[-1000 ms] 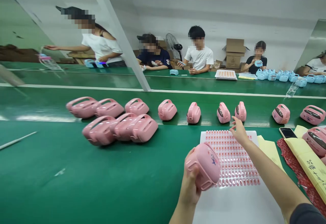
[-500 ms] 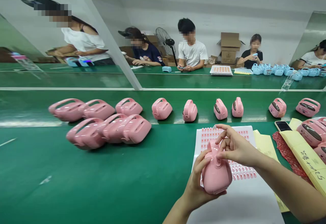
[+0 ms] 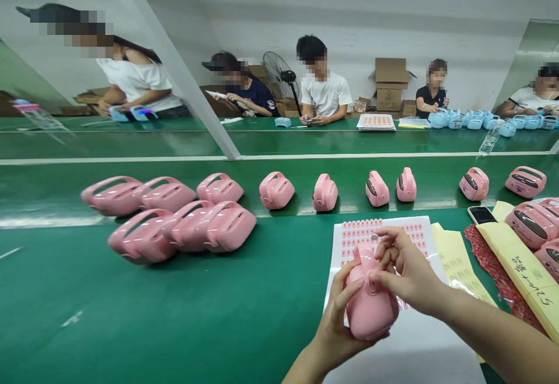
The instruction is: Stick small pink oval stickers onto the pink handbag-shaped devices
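Right hand (image 3: 404, 270) now on pink case (image 3: 371, 311)

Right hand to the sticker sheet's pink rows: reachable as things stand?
Likely yes. The sticker sheet lies flat just beyond the right hand, with nothing between; the left hand grips the pink case, which the right only fingers.

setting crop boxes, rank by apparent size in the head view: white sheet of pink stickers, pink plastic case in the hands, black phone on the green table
1. white sheet of pink stickers
2. pink plastic case, though nearness to the camera inflates it
3. black phone, farther off
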Demonstrator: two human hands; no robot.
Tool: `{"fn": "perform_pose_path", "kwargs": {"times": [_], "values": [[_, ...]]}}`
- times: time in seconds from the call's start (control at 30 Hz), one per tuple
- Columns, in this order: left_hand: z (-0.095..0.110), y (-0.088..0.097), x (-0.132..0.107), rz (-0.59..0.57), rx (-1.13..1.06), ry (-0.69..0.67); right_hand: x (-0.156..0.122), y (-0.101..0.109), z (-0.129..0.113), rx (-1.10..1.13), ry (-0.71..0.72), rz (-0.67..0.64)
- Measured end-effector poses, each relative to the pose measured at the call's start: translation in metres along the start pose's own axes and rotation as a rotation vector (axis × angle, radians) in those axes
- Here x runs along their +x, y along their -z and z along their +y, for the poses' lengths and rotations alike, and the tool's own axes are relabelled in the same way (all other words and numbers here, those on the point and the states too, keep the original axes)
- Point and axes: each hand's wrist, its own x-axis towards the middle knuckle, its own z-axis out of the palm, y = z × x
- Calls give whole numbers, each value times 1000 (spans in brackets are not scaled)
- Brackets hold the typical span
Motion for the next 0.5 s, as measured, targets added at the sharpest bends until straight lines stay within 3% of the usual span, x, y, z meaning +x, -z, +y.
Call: {"fn": "perform_pose_path", "kwargs": {"times": [0.1,0.2,0.33,0.4,0.5], "values": [[-1,-1,-1,-14,69,-12,-8,-2,7,-162,157,29],[-3,1,-2,-65,140,-69,-16,-2,12,-417,444,63],[-2,4,-2,-345,519,-464,-17,7,15,-670,819,21],[-1,4,-4,-425,635,-607,-11,15,20,-655,740,23],[-1,0,-9,-411,605,-631,4,25,36,-377,282,-54]]}}
